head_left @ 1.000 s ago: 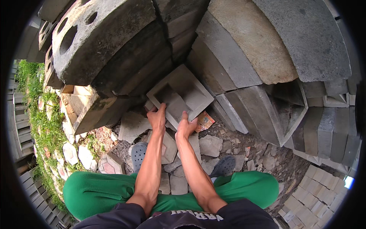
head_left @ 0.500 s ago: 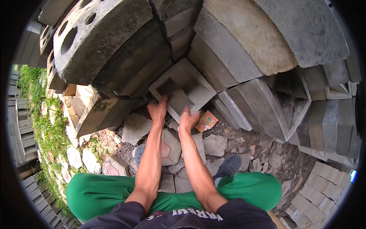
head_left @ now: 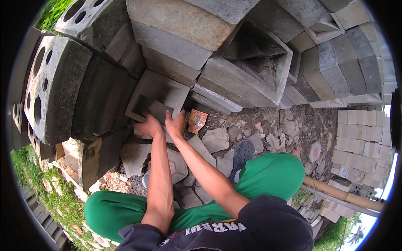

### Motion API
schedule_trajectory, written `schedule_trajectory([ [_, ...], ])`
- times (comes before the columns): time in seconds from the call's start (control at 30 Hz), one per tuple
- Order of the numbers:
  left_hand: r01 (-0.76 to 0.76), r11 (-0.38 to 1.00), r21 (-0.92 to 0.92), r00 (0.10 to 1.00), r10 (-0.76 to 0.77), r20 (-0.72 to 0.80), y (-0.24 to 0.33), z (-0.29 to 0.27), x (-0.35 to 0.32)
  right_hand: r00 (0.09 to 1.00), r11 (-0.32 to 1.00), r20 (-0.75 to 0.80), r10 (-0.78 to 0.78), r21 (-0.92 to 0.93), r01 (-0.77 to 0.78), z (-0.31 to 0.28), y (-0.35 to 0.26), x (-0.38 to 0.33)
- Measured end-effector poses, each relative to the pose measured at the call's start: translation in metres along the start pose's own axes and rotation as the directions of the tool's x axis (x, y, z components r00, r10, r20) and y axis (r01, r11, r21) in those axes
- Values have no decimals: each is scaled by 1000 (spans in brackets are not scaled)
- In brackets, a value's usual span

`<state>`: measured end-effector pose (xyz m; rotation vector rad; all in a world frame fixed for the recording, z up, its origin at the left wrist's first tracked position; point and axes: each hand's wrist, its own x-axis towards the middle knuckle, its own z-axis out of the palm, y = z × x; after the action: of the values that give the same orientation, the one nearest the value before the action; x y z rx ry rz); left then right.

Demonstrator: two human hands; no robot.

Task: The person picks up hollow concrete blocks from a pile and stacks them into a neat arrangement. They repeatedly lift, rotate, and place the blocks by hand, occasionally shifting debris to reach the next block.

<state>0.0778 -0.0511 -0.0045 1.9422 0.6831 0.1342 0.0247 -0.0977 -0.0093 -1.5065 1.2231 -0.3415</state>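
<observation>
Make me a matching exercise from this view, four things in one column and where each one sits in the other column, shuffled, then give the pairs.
Things:
1. square hollow concrete block
2. small orange packet
3. grey clog shoe
4. round perforated concrete slab

Places:
A. leaning at the far left of the stack
B. under both hands, the left hand and the right hand
C. on the rubble beside the green knee
D. on the ground just right of the right hand

Pairs: 1-B, 2-D, 3-C, 4-A
</observation>
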Motion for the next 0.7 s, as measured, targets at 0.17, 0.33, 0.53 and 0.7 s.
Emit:
schedule_trajectory([
  [0.17, -146, 989, -15, 987, 145, -74, 21, 6, -18, 973, 981, 228, -30, -179, 72, -32, 8, 11],
  [0.33, -111, 992, 65, 989, 116, -89, 23, 12, -13, 914, 943, 366, 176, -328, -50, -41, -9, 14],
  [0.53, -182, 983, 37, 981, 184, -56, 30, 0, -28, 827, 814, 557, 76, -514, 271, -90, -2, 19],
  [0.7, -285, 941, 180, 906, 326, -271, 18, 6, -17, 564, 681, 789, 244, -553, 479, -207, -63, 9],
])
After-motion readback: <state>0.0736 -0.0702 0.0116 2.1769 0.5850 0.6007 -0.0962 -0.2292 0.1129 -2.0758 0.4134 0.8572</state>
